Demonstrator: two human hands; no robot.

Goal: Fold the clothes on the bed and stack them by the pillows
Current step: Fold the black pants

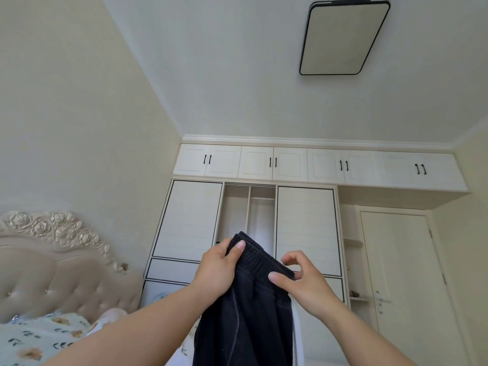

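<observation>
I hold a pair of dark trousers (248,307) up in front of me by the elastic waistband. My left hand (217,268) grips its left end, thumb on the front. My right hand (301,278) pinches the right end with thumb pressed to the fabric, other fingers curled above. Behind stands a white wardrobe (306,228); the bed's carved headboard (52,249) and floral bedding (39,336) lie at lower left.

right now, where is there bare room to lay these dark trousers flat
Little bed shows. The one patch in view is the floral bedding at lower left, bordered by the tufted headboard and the left forearm. The middle is crowded: the left hand and right hand hold the dark trousers up before the wardrobe.
</observation>
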